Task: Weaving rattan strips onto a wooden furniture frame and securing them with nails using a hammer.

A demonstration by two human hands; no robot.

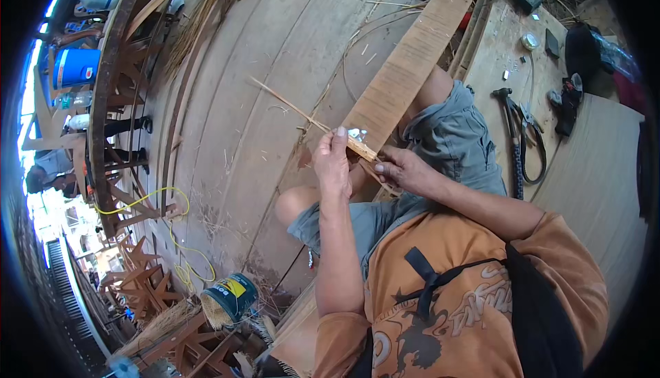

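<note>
My left hand [334,160] is closed in a pinch, thumb on top, around a thin light-brown cane strip [291,108]. One end of the strip reaches out to the far left over the floor. Close by on the right, the fingers of my right hand [408,171] are closed round the near end, where a thin strip bends downward. Between the hands lies a short, wider light-wood piece [361,149]; I cannot tell how it joins the strip. Just beyond the hands, a long brown plank [405,58] slopes away past my knee, with a small whitish object [356,134] at its near end.
On the right-hand board [536,34] lie a hammer [509,120], pliers [528,118] and a dark strap loop [543,154]. A dark green bucket [232,297] stands lower left, beside a yellow cord [180,247]. Wooden frames [141,278] and a person [58,171] are at the left.
</note>
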